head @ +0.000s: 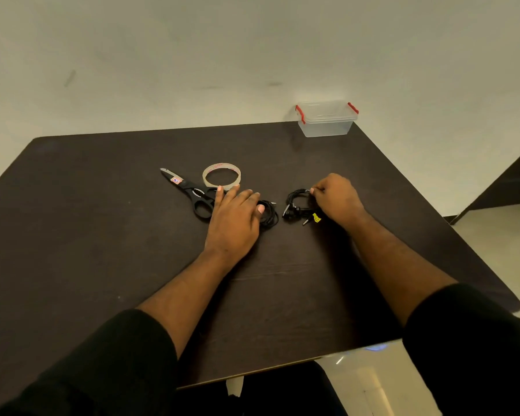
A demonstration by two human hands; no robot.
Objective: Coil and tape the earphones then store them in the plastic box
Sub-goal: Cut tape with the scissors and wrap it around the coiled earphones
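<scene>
On the dark table point(102, 235), the flat left hand point(233, 217) half hides one earphone coil point(269, 213) (earbuds unseen), while the right hand point(336, 199) pinches another black bundle point(296, 202), far from the plastic box point(326, 118).

Dim, warm, even indoor light; soft shadows under forearms on dark counter point(102, 235); wide-angle bowing at edges; slight softness, bluish glare at near edge.

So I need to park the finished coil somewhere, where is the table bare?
Bare: the table left of the scissors, and between tape roll and plastic box. Crowded around both hands.
</scene>
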